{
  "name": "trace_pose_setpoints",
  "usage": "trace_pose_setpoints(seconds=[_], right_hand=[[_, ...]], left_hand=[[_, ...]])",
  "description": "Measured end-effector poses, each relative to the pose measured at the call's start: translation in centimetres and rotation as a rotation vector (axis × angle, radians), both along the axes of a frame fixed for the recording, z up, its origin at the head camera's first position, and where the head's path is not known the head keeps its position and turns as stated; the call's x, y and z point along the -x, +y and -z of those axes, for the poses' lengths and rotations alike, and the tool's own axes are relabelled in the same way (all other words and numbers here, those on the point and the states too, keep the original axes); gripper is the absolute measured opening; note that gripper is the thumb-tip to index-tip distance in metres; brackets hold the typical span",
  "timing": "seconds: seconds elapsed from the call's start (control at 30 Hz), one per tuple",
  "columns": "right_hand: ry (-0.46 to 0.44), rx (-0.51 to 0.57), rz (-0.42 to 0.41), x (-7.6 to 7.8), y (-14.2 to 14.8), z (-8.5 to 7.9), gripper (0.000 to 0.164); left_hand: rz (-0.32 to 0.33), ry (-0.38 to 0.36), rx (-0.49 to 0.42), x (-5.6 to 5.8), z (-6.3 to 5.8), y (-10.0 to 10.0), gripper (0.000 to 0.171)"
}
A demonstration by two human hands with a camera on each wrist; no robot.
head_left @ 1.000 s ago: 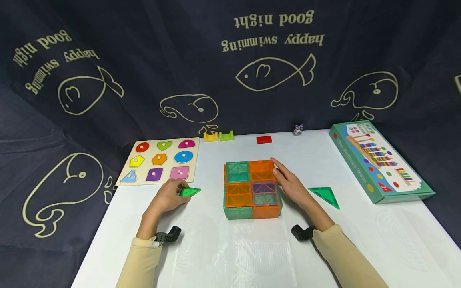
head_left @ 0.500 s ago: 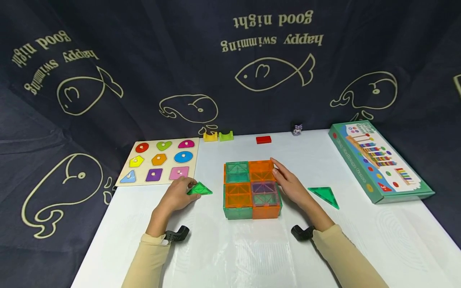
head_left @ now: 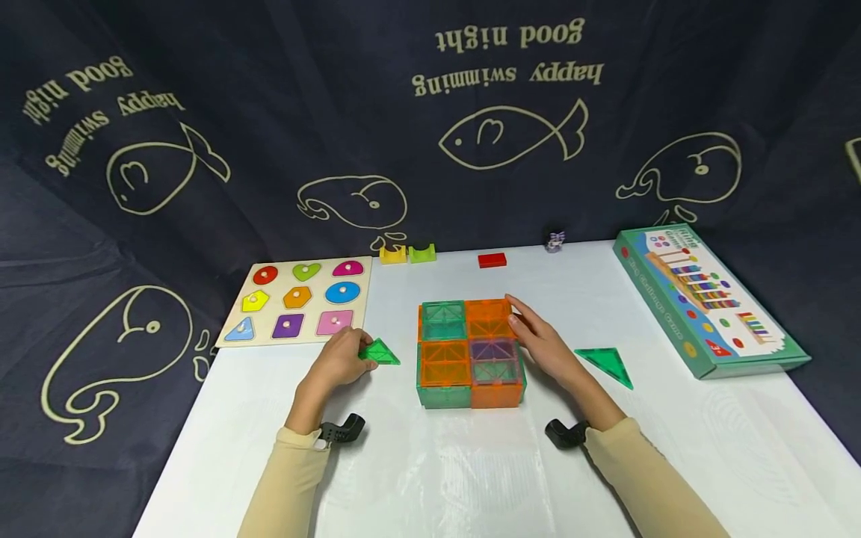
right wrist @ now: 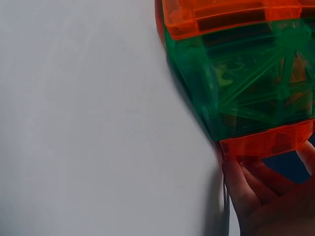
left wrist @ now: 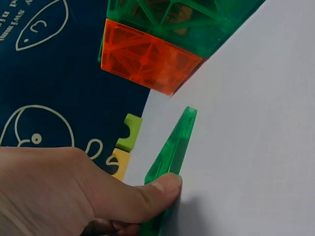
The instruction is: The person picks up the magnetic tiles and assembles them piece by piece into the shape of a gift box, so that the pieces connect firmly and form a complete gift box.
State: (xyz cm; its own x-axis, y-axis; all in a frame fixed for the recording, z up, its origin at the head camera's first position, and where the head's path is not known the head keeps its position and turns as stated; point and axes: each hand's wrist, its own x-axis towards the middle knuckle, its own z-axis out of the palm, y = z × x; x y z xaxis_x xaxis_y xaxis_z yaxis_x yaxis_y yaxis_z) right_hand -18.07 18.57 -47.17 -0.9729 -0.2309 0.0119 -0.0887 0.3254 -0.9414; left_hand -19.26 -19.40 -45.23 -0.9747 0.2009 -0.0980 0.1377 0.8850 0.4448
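My left hand (head_left: pixel 340 357) pinches a translucent green triangular tile (head_left: pixel 380 353) between thumb and fingers, left of the block structure. In the left wrist view the tile (left wrist: pixel 173 150) is seen nearly edge-on, its tip pointing toward the structure. A low, square structure of see-through tiles (head_left: pixel 445 364) in orange, green and purple stands mid-table. Resting along its right side is my right hand (head_left: pixel 543 345), fingers extended to the far right corner. Up close in the right wrist view, the fingertips touch an orange tile (right wrist: pixel 266 142) beside a green wall (right wrist: pixel 256 78).
A second green triangle tile (head_left: pixel 608 366) lies right of my right hand. A shape puzzle board (head_left: pixel 264 329) is at back left, a green game box (head_left: pixel 706 314) at right. Yellow (head_left: pixel 393 255), lime (head_left: pixel 423 255) and red blocks (head_left: pixel 492 260) and a small figurine (head_left: pixel 554 242) line the back.
My left hand has moved right with the green triangle tile, closer to the structure, and the tile has turned in its grip. My right hand has stayed in place.
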Motion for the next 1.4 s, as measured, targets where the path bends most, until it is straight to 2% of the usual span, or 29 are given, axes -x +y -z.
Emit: trace_pose_setpoints(seconds=[0.33,0.47,0.53,0.67,0.77,0.87,1.03,1.2,1.4], right_hand=[[0.007,-0.025,0.017,0.1,-0.2,0.2,0.052],[-0.002,-0.018,0.017,0.2,-0.1,0.2,0.051],[0.0,-0.02,0.013,0.3,-0.1,0.2,0.052],[-0.001,-0.023,0.009,0.4,-0.1,0.1,0.055],[-0.002,-0.03,0.01,0.4,-0.1,0.1,0.056],[0.001,-0.038,0.011,0.3,-0.1,0.2,0.056],[-0.001,-0.036,0.008,0.1,-0.1,0.3,0.055],[0.006,-0.03,0.009,0.1,0.0,0.5,0.053],[0.015,-0.035,0.011,0.2,0.0,0.3,0.052]], left_hand=[[0.007,0.048,-0.143,0.1,0.8,-0.5,0.042],[0.022,0.043,-0.251,0.7,1.2,-1.2,0.03],[0.027,0.062,-0.323,0.9,0.9,-1.6,0.022],[0.004,0.149,-0.452,0.9,-0.6,-1.5,0.017],[0.013,0.208,-0.546,0.8,-1.3,-0.3,0.019],[0.067,0.238,-0.631,0.8,-1.8,1.9,0.02],[0.161,0.284,-0.714,0.7,-2.6,5.7,0.015],[0.21,0.273,-0.71,0.4,-2.6,7.9,0.012],[0.207,0.277,-0.693,0.3,-1.5,8.7,0.011]])
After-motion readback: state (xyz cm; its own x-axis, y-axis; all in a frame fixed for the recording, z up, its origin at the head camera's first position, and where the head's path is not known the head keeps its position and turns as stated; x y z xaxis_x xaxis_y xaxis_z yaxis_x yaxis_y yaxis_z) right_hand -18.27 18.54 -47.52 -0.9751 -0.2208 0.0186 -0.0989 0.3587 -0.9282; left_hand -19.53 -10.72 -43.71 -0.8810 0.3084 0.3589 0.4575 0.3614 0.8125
